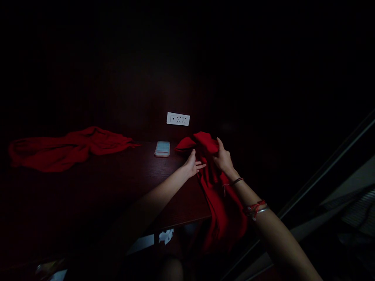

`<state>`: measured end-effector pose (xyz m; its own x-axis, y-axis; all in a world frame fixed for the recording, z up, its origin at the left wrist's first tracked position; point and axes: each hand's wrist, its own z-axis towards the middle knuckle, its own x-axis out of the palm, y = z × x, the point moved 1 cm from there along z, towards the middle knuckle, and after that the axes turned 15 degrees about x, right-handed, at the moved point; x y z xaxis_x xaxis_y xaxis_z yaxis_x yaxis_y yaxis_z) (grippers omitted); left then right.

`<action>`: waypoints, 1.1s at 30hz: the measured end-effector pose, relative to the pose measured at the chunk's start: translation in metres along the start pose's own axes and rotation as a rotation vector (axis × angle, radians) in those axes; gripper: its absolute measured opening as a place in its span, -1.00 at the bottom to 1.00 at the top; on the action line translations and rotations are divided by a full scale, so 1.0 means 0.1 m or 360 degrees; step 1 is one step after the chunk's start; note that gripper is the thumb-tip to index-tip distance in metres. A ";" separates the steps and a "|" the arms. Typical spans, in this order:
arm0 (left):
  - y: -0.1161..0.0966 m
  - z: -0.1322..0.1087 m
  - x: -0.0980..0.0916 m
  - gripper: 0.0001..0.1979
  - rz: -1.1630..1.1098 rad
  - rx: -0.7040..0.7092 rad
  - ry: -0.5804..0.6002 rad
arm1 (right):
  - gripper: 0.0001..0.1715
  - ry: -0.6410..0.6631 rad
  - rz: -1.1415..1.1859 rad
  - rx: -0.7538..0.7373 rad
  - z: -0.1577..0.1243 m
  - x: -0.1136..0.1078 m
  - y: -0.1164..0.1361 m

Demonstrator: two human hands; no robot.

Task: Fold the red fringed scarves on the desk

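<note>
A long red cloth (218, 210) is bunched at its upper end and hangs down over the right edge of a dark wooden desk (175, 199). My right hand (224, 157) is closed on the bunched part from the right side, its fingers partly hidden by the hand itself. On the other side of the cloth, my left hand (193, 165) has its fingers spread, the fingertips close against the folds. Whether they touch the fabric I cannot tell. A second red cloth (67, 150) lies crumpled along the left of the desk.
A lit phone-like device (162, 149), its screen blurred out, lies on the desk left of my hands. Behind it a white socket panel (178, 119) is fixed to the dark wall. Pale objects (166, 236) show below the desk. A slanting metal edge (310, 181) runs along the right.
</note>
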<state>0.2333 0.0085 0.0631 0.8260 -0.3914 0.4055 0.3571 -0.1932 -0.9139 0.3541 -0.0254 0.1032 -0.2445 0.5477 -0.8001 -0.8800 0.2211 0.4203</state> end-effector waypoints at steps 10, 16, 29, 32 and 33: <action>-0.08 -0.03 0.11 -0.40 -0.0133 0.0259 0.0381 | 0.04 0.0085 0.0304 0.0090 0.04 -0.09 -0.05; 0.00 0.03 0.15 -0.51 -0.0430 0.0278 0.0340 | 0.08 0.0068 0.0374 0.0205 0.20 -0.21 -0.09; -0.47 -0.24 -0.31 -0.51 -0.0207 0.0474 -0.0008 | -0.23 0.0224 0.1479 -0.0036 0.21 -0.90 0.69; -0.76 -0.61 -0.73 -0.59 -0.0158 0.0549 -0.0115 | -0.37 0.0411 0.1775 0.0039 0.08 -0.83 1.09; -0.88 -0.75 -0.90 -0.63 -0.0112 0.0582 -0.0218 | -0.40 0.0497 0.1850 0.0084 0.02 -0.72 1.20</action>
<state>0.0953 -0.0065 0.1082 0.8357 -0.2603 0.4836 0.5262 0.1275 -0.8407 0.2674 -0.0366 0.2126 -0.9746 0.2238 0.0023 -0.0524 -0.2383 0.9698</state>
